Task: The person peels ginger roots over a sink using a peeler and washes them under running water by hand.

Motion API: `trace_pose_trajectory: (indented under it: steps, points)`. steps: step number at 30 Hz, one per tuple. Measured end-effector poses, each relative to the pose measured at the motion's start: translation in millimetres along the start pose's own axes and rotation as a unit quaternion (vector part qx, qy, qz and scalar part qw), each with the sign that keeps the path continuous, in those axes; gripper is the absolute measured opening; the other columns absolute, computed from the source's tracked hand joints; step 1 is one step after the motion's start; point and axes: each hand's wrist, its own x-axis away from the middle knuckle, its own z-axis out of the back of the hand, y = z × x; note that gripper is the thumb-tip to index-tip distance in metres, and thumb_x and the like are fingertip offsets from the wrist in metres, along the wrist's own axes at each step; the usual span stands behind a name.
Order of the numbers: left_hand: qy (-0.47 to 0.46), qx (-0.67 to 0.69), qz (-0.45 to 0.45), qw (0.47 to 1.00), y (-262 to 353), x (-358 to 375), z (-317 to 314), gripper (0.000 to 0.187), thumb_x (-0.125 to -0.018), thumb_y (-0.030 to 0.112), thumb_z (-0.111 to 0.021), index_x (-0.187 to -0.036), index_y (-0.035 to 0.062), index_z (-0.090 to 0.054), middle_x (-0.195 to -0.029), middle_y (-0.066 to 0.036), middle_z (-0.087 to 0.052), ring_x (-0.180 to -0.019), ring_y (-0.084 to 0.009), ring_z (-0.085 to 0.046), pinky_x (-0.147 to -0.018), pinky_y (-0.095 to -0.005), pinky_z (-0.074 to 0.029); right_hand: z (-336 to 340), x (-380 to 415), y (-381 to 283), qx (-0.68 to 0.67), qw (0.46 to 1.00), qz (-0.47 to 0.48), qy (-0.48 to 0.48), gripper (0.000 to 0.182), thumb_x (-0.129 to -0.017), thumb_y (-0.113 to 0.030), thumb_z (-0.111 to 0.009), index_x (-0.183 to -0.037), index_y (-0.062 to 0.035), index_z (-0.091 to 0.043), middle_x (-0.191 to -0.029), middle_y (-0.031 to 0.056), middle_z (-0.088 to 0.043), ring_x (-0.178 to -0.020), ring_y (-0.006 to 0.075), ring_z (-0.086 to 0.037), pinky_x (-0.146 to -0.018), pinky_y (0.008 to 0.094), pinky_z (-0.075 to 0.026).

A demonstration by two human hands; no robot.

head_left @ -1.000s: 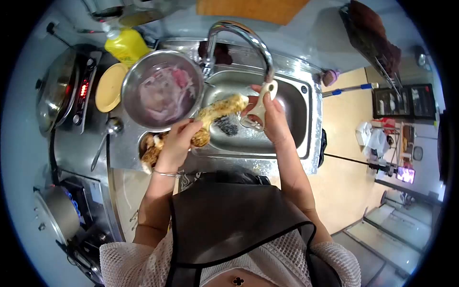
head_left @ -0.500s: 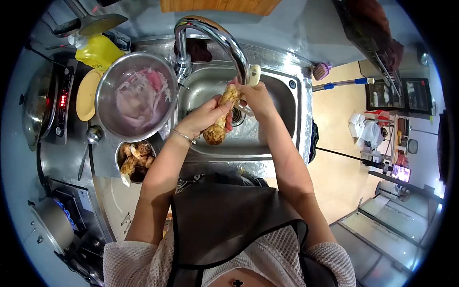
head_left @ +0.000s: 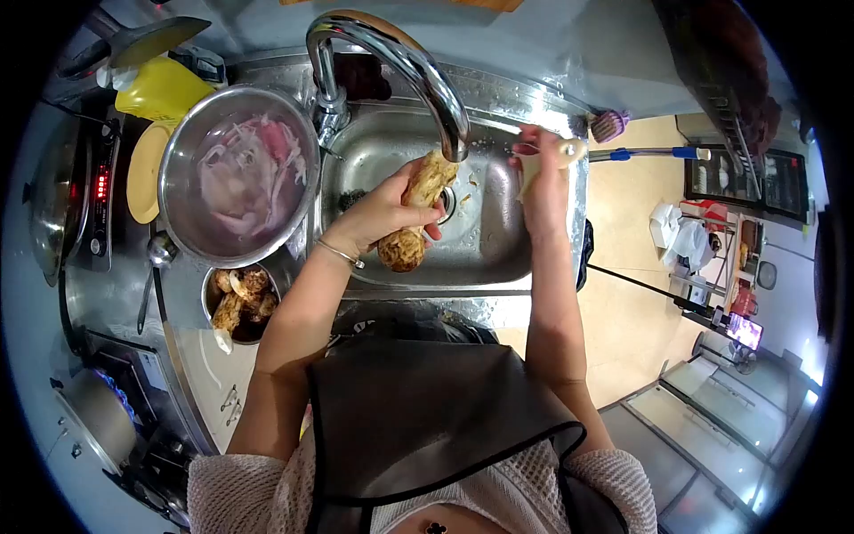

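Observation:
My left hand (head_left: 391, 214) is wrapped around a long, pale mushroom (head_left: 432, 178) with brown scaly patches and a rounded brown cap at its lower end. The mushroom slants over the sink (head_left: 503, 262), its upper end just under the spout of the chrome tap (head_left: 452, 102). Over the sink's right side, my right hand (head_left: 544, 191) is closed on a cream-handled tool (head_left: 571, 153), apart from the mushroom. Fingers and blur hide much of the tool, so its exact kind cannot be told. Brown scraps lie near the drain.
Left of the sink stands a metal bowl (head_left: 169, 182) with pale, pinkish pieces in liquid. Nearer me, a smaller container (head_left: 252, 335) holds more mushrooms. A ladle (head_left: 158, 258), a cooker with red digits (head_left: 102, 187) and a pot (head_left: 96, 414) over blue flame are farther left.
My right hand has moved right with the cream-handled tool, away from the mushroom. My left hand still grips the mushroom in nearly the same spot. The view has shifted slightly.

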Motion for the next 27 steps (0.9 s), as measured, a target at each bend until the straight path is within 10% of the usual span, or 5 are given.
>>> trace_pose_trajectory:
  steps: [5, 9, 14, 21, 27]
  points:
    - [-0.010, -0.006, 0.037, 0.999, 3.6, 2.2, -3.0, 0.062, -0.078, 0.007, -0.059, -0.130, 0.0083, -0.025, -0.089, -0.007, -0.053, -0.069, -0.0167, -0.059, -0.057, -0.0281, -0.051, -5.0, 10.9, -20.7, -0.203, 0.975, 0.009, -0.088, 0.046, -0.091, -0.044, -0.034, -0.102, -0.0021, -0.049, -0.087, 0.0061, -0.052, -0.077, 0.0154, -0.050, -0.067, 0.0261, -0.042]
    - [0.012, -0.047, 0.055, 0.997, 1.2, 0.7, -5.3, 0.052, -0.081, 0.014, -0.059, -0.125, 0.0059, -0.032, -0.085, -0.004, -0.053, -0.065, -0.0138, -0.058, -0.056, -0.0255, -0.050, -16.0, 14.2, -20.3, -0.078, 0.992, 0.020, -0.097, 0.059, -0.090, -0.052, -0.024, -0.096, -0.0012, -0.055, -0.076, 0.0060, -0.051, -0.070, 0.0136, -0.050, -0.064, 0.0262, -0.042]
    - [0.055, 0.002, 0.104, 0.993, -3.0, -4.1, -2.0, 0.041, -0.083, 0.017, -0.057, -0.117, 0.0038, -0.041, -0.081, -0.003, -0.053, -0.058, -0.0119, -0.056, -0.053, -0.0244, -0.049, -16.2, 13.4, -15.9, -0.017, 0.991, 0.066, -0.119, 0.018, -0.079, -0.014, -0.063, -0.089, -0.0001, -0.059, -0.080, 0.0037, -0.060, -0.073, 0.0097, -0.054, -0.061, 0.0226, -0.042]
    - [0.056, -0.052, 0.055, 0.996, -0.1, -8.9, -11.8, 0.040, -0.080, 0.013, -0.058, -0.115, 0.0016, -0.042, -0.072, -0.002, -0.052, -0.052, -0.0109, -0.053, -0.046, -0.0238, -0.046, -26.5, 17.4, -16.1, 0.191, 0.954, 0.134, -0.190, 0.024, -0.074, -0.012, -0.067, -0.095, -0.0029, -0.061, -0.087, 0.0049, -0.060, -0.077, 0.0106, -0.055, -0.067, 0.0228, -0.045]
    - [0.036, -0.118, 0.054, 0.991, 6.9, -10.0, -6.1, 0.038, -0.077, 0.009, -0.056, -0.111, -0.0019, -0.042, -0.073, -0.003, -0.051, -0.050, -0.0103, -0.052, -0.044, -0.0231, -0.045, -26.4, 5.3, -4.8, 0.198, 0.937, -0.018, -0.289, 0.028, -0.070, -0.010, -0.070, -0.095, -0.0001, -0.061, -0.077, 0.0010, -0.061, -0.069, 0.0072, -0.054, -0.065, 0.0217, -0.045]
